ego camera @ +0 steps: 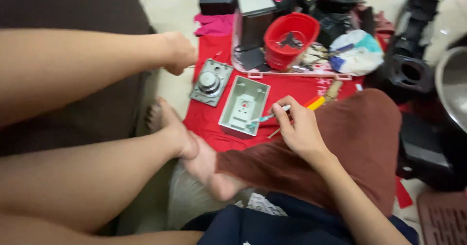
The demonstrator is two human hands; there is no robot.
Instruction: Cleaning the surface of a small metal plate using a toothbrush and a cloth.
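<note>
My right hand (297, 127) rests on my brown-clad knee and grips a small pale blue and white screwdriver (267, 116). Its tip points into an open grey metal box (243, 106) with a white part inside, lying on a red cloth (209, 118). My left hand (178, 53) is stretched out over the cloth's left edge, fingers curled into a fist; whether anything is in it I cannot tell. Just right of that hand lies a square grey metal plate (210, 82) with a round knob.
A red plastic bowl (291, 38), a grey boxy casing (254, 19), a crumpled plastic bag (357, 53) and black plastic parts (411, 55) crowd the far side. A yellow-handled tool (318, 100) lies by my knee. My bare feet (194, 152) are crossed in front.
</note>
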